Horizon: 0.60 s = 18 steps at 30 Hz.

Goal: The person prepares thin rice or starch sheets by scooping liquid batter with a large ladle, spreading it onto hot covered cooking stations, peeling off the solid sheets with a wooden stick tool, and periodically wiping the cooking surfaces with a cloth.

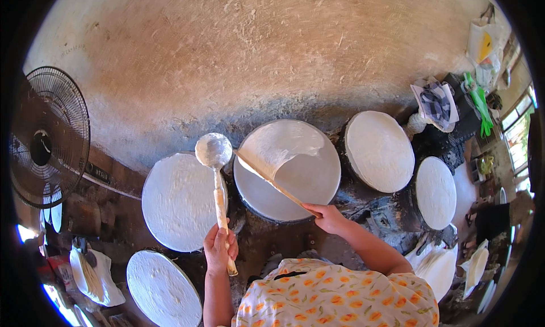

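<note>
My left hand (220,247) grips the long handle of a metal ladle (213,150), whose bowl hangs over the far right edge of a round griddle covered in white batter (179,203). With my right hand (327,218) I hold a thin wooden stick (272,182) slanting across the middle round griddle (294,199). Along the stick runs the edge of a thin pale sheet of cooked batter (285,143), which covers the far part of that griddle. The near part shows a bare grey surface. Whether the stick lies under the sheet's edge cannot be told.
More white-coated round griddles stand at right (380,151), far right (436,193) and lower left (164,288). A stained wall (238,50) rises behind. A standing fan (47,135) is at left. Stacked pale sheets (436,267) lie lower right; green gloves (479,103) hang farther right.
</note>
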Motion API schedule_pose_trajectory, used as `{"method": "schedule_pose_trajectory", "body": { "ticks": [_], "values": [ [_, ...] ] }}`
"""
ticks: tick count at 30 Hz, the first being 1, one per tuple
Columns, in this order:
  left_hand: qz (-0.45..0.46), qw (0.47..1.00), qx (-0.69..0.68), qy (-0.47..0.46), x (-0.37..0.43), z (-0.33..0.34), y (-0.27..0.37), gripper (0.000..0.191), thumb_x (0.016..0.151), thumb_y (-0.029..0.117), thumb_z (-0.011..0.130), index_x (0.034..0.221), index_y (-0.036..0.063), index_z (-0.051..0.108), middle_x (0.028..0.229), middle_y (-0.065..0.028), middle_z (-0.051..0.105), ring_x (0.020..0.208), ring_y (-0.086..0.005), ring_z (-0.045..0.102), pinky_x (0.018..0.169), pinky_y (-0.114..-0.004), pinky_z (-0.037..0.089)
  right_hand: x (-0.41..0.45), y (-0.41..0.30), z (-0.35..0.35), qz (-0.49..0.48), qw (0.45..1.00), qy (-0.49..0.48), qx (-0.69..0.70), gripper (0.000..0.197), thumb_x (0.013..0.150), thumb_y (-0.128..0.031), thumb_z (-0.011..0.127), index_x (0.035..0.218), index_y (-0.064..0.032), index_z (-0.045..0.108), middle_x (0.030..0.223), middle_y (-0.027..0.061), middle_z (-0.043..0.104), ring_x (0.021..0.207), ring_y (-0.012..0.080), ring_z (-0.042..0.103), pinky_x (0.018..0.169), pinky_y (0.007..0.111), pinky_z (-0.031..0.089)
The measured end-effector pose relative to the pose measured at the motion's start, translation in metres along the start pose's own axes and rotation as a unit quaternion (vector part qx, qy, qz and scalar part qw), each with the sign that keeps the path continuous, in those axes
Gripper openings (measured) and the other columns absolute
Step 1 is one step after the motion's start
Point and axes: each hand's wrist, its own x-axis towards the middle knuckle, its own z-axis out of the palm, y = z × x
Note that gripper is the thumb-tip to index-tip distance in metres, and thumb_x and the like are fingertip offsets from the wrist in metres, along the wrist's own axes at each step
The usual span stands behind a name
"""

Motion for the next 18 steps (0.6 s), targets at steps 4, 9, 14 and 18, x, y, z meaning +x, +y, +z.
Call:
{"method": "schedule_pose_trajectory", "body": {
  "ticks": [4,9,14,18],
  "values": [
    [-0.012,1.000,0.016,0.020,-0.007,0.009,0.000,0.032,0.097,0.022,0.045,0.119,-0.0012,0.049,0.066,-0.0035,0.045,0.040,-0.0080,0.039,0.033,-0.022,0.035,0.015,0.021,-0.021,0.218,0.974,-0.056,0.004,0.053,0.076,0.005,0.049,0.126,-0.0121,0.054,0.086,0.0138,0.065,0.063,0.0134,0.054,0.065,0.024,0.047],
    [-0.071,0.997,-0.007,0.021,-0.009,0.022,0.010,0.035,0.095,0.022,0.048,0.118,-0.0039,0.049,0.064,-0.0024,0.044,0.037,-0.0071,0.037,0.032,-0.022,0.034,0.074,0.028,-0.030,0.238,0.970,-0.037,0.037,0.054,0.077,0.005,0.048,0.127,-0.0144,0.054,0.081,0.0097,0.064,0.063,0.0106,0.052,0.063,0.022,0.044],
    [0.010,0.954,-0.299,-0.037,-0.035,0.011,0.013,0.038,0.095,0.021,0.044,0.120,-0.0069,0.047,0.060,0.0003,0.040,0.034,-0.0048,0.032,0.028,-0.021,0.029,0.027,0.037,-0.049,0.179,0.957,-0.218,0.065,0.056,0.077,0.005,0.047,0.127,-0.0174,0.054,0.088,0.0138,0.066,0.067,0.0148,0.054,0.067,0.024,0.044],
    [0.020,0.995,-0.069,0.067,-0.035,0.036,0.025,0.035,0.095,0.021,0.043,0.117,-0.0058,0.050,0.062,-0.0003,0.041,0.035,-0.0044,0.032,0.028,-0.021,0.030,0.029,0.049,-0.067,0.240,0.948,-0.207,0.028,0.054,0.077,0.006,0.048,0.125,-0.0171,0.056,0.093,0.0125,0.065,0.070,0.0148,0.055,0.068,0.024,0.045]
  ]
}}
